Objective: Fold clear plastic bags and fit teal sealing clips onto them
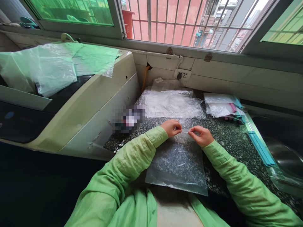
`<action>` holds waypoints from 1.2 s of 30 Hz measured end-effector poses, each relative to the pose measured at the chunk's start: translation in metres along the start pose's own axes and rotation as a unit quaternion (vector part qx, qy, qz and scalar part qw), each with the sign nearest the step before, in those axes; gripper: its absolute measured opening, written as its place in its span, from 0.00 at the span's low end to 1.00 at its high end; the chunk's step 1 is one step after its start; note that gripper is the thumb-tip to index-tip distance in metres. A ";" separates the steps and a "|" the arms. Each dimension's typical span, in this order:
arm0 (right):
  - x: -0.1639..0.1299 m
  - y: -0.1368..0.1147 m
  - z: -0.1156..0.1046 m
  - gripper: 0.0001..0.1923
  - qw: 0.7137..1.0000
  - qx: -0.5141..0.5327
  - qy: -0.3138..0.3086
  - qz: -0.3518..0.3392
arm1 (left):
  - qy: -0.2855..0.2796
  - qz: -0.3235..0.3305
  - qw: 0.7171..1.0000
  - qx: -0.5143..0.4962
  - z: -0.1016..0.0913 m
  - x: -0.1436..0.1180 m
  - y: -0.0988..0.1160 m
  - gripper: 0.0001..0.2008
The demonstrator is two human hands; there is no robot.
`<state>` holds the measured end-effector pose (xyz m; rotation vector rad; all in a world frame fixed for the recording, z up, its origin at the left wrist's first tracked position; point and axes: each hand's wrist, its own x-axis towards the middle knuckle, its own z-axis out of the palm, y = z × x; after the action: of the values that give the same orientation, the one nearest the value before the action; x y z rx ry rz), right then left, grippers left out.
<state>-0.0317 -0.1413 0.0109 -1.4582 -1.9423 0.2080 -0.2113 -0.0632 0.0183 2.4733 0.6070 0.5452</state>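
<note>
Hands pinch top edge of clear plastic bag (177, 160) at counter (227, 138) front edge: left hand (170, 127), right hand (201, 135), fingers closed. Best keep edge taut, level.

Left hand (170, 127), right hand (201, 135) close together, fingers pinched; green-sleeved forearms converging.

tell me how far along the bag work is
Done: cannot tell; a pile of clear bags lies behind the hands. In hand: left hand and right hand pinch the top edge of one flat clear bag on the counter. Possibly left: a stack of bags and blue strips to the right.
</note>
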 end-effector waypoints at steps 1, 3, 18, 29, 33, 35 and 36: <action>0.000 -0.001 0.000 0.08 1.000 -0.006 0.002 -0.007 | 0.001 -0.001 1.000 -0.003 0.000 0.000 0.000 0.03; 0.001 -0.002 -0.001 0.08 1.000 -0.016 0.007 -0.021 | 0.002 -0.007 1.000 -0.007 0.000 0.000 -0.001 0.03; 0.002 -0.007 -0.006 0.07 0.990 -0.121 -0.004 -0.079 | -0.004 -0.023 1.000 -0.002 0.001 0.001 0.001 0.03; 0.003 -0.005 0.003 0.06 1.000 -0.013 -0.009 -0.024 | 0.006 -0.012 1.000 -0.009 0.001 0.000 0.001 0.03; 0.003 -0.006 0.002 0.06 0.999 -0.022 0.000 -0.026 | 0.000 -0.020 1.000 -0.022 -0.001 0.001 0.001 0.03; 0.003 -0.005 0.001 0.06 0.999 -0.024 0.003 -0.024 | -0.002 -0.029 0.999 -0.028 -0.003 0.001 0.000 0.04; 0.003 -0.005 0.001 0.06 0.999 -0.024 0.007 -0.023 | -0.003 -0.035 0.999 -0.029 -0.004 0.001 0.000 0.04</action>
<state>-0.0361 -0.1399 0.0143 -1.4413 -1.9802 0.1308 -0.2127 -0.0610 0.0217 2.3887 0.6637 0.5196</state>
